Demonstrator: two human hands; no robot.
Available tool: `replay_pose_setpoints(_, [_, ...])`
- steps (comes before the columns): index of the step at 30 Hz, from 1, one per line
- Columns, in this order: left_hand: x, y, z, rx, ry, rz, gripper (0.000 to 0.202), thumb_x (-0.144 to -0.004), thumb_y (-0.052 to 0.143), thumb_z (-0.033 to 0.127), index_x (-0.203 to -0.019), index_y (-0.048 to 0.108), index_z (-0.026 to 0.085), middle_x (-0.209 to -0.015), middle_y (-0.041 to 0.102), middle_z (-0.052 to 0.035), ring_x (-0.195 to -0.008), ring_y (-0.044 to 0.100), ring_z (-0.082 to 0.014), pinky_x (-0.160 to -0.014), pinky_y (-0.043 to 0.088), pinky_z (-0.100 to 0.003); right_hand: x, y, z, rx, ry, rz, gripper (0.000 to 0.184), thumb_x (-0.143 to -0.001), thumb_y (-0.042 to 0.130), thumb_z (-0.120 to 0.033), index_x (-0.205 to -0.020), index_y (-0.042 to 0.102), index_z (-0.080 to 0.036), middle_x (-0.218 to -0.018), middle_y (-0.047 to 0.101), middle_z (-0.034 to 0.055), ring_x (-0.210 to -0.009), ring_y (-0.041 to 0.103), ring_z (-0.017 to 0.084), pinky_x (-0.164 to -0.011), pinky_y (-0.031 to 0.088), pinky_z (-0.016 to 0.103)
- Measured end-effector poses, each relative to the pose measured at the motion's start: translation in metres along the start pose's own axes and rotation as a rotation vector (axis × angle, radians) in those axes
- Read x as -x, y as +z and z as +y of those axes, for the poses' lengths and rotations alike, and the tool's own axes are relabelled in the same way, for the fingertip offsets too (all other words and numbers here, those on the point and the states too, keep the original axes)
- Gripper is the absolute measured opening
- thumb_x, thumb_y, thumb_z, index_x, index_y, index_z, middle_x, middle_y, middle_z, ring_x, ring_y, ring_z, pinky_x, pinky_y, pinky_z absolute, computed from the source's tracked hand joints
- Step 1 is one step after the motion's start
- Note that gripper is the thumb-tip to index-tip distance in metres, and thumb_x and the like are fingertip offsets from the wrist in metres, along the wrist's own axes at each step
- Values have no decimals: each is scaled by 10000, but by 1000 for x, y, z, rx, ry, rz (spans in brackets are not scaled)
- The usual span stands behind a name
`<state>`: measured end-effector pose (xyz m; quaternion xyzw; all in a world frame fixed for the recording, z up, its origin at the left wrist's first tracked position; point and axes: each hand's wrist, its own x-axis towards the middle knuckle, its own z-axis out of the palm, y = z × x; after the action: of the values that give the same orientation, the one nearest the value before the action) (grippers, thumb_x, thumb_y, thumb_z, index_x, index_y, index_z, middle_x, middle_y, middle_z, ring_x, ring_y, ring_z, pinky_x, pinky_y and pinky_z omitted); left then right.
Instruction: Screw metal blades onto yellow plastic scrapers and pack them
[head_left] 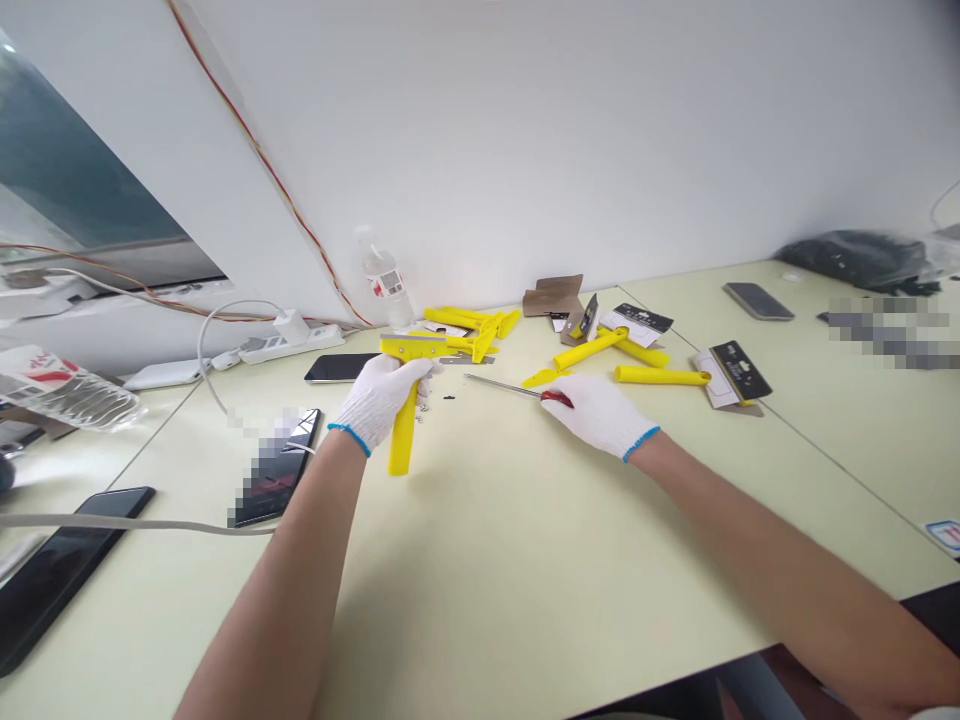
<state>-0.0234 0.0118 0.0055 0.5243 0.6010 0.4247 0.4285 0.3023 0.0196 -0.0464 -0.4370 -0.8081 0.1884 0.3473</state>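
Observation:
My left hand (379, 398), in a white knit glove with a blue cuff, grips a yellow plastic scraper (403, 435) with a metal blade across its head. My right hand (600, 415), gloved the same way, holds a red-handled screwdriver (502, 386), and its steel shaft points left toward the scraper head. Tiny dark screws (423, 406) lie on the table just right of my left hand. Behind them is a heap of yellow scrapers (469, 325). More yellow handles (660, 375) lie to the right, beyond my right hand, near black-and-cardboard packaging cards (731, 378).
A plastic water bottle (388, 285) stands against the white wall, behind a power strip (292, 343) with a white charger. Several phones (341, 367) lie at the left and right of the pale table (525, 520), and a grey cable crosses its left side. A cardboard piece (553, 296) stands at the back.

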Motion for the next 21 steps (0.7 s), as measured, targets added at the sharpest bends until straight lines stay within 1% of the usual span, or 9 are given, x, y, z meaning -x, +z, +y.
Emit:
replay_pose_setpoints(4, [0, 7, 1, 217, -19, -40, 433, -759, 845, 383, -1079, 729, 114, -843, 684, -62, -644, 580, -137, -598, 515, -298, 0, 10, -2, 38, 0, 121, 267, -902, 712, -505, -739, 770, -302, -800, 770, 151, -808, 752, 274, -527, 496, 343])
replay_pose_setpoints(7, [2, 21, 6, 362, 1, -103, 430, -743, 856, 331, -1093, 732, 112, -999, 725, -102, -660, 580, -107, -639, 523, -283, 2, 25, -26, -74, 9, 149, 233, -912, 704, -534, -876, 797, -324, -907, 782, 166, -896, 756, 311, -551, 538, 371])
replay_pose_setpoints(10, [5, 38, 9, 491, 23, -182, 385, -734, 863, 301, -1038, 735, 103, -983, 716, -108, -661, 568, -97, -633, 508, -269, 6, 48, -61, -253, 6, 10, 243, -955, 661, -558, -1002, 779, -352, -910, 777, 155, -849, 758, 300, -501, 524, 348])
replay_pose_setpoints(12, [8, 45, 9, 506, 26, -217, 370, -745, 856, 295, -1043, 743, 106, -1050, 721, -118, -679, 572, -92, -642, 513, -260, 6, 60, -80, -295, 17, -142, 266, -975, 630, -578, -982, 763, -348, -846, 767, 127, -754, 749, 258, -453, 491, 309])
replay_pose_setpoints(14, [10, 48, 9, 457, 19, -183, 349, -750, 840, 324, -1022, 752, 124, -1028, 730, -123, -705, 608, -119, -650, 538, -275, 3, 66, -91, -281, 29, -244, 305, -994, 596, -589, -929, 748, -332, -787, 753, 102, -687, 734, 220, -430, 459, 278])
replay_pose_setpoints(15, [10, 49, 8, 422, 17, -158, 341, -745, 836, 338, -1007, 758, 136, -997, 735, -125, -717, 630, -141, -652, 551, -289, 1, 64, -92, -258, 29, -255, 328, -1003, 578, -593, -910, 743, -325, -771, 748, 96, -676, 730, 210, -430, 448, 271])
replay_pose_setpoints(17, [10, 47, 8, 359, 21, -110, 326, -730, 837, 355, -981, 766, 159, -933, 737, -126, -733, 663, -183, -646, 569, -319, -7, 54, -87, -178, 28, -201, 361, -1016, 552, -594, -892, 741, -313, -767, 749, 99, -689, 731, 207, -451, 442, 275])
replay_pose_setpoints(19, [8, 43, 8, 337, 27, -71, 304, -730, 830, 367, -948, 760, 168, -891, 734, -125, -724, 672, -202, -631, 570, -333, -18, 34, -72, -39, 47, -98, 364, -1018, 556, -579, -886, 748, -299, -791, 760, 112, -722, 732, 211, -506, 463, 297])
replay_pose_setpoints(21, [6, 39, 8, 311, 28, -27, 299, -750, 814, 387, -932, 741, 161, -843, 720, -117, -687, 661, -200, -607, 559, -334, -30, 10, -52, 185, 137, -9, 322, -1012, 585, -521, -898, 761, -277, -862, 779, 123, -799, 733, 222, -627, 515, 326])
